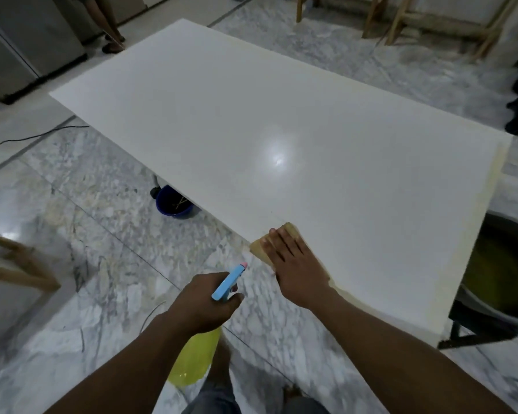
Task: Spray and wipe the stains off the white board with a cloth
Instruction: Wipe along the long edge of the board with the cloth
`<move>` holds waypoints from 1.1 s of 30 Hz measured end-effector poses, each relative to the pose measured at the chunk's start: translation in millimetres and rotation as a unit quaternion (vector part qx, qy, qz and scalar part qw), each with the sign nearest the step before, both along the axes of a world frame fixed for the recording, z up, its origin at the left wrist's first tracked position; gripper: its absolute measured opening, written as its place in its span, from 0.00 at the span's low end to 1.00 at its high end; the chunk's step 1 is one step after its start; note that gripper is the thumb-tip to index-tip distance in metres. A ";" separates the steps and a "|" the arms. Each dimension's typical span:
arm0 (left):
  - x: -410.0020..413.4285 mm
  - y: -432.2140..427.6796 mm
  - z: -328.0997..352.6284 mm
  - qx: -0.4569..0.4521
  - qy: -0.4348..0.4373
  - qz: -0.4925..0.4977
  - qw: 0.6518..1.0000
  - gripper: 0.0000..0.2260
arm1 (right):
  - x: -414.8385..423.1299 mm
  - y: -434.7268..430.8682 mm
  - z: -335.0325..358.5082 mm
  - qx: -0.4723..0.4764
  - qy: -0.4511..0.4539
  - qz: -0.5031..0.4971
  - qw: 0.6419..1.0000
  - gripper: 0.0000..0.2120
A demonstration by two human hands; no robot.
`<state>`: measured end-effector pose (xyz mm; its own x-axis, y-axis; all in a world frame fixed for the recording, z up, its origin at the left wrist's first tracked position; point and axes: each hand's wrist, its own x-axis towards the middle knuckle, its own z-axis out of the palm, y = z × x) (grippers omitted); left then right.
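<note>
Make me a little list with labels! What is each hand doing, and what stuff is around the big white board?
left hand: grips the spray bottle over the floor, beside the board
spray bottle: blue head, pink nozzle, yellow body
right hand: lies flat on the cloth, fingers straight
cloth: tan, at the board's near edge
white board: big, shiny, yellowish along its right edge
blue bucket: on the floor, partly under the board
floor: grey marble

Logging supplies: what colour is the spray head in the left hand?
The spray head is light blue with a pink tip; head view.
</note>
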<state>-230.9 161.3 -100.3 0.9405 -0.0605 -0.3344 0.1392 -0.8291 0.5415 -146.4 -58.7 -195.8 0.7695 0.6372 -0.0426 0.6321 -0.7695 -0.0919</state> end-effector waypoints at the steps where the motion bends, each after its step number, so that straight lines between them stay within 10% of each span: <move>1: -5.6 -15.8 -0.3 0.000 -0.003 -0.010 1.000 0.10 | -10.3 -17.2 -0.5 0.001 0.000 -0.001 1.000 0.32; 29: -28.7 -168.8 3.7 0.005 -0.020 -0.169 0.985 0.12 | -162.0 -238.3 6.1 0.035 0.024 -0.046 0.998 0.40; 31: -22.4 -159.0 14.0 -0.002 -0.024 -0.152 0.988 0.11 | -169.3 -237.1 33.5 0.214 0.101 -0.169 0.957 0.36; 33: -14.1 -144.8 23.9 -0.006 -0.030 -0.131 0.991 0.12 | -160.6 -224.3 74.3 0.394 0.189 -0.369 0.821 0.26</move>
<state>-245.0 16.4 -76.4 0.9102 -0.3089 -0.2759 -0.1127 -0.8257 0.5527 -307.0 -283.0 -121.5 0.9849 -0.0511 -0.1652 -0.1665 -0.5380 -0.8264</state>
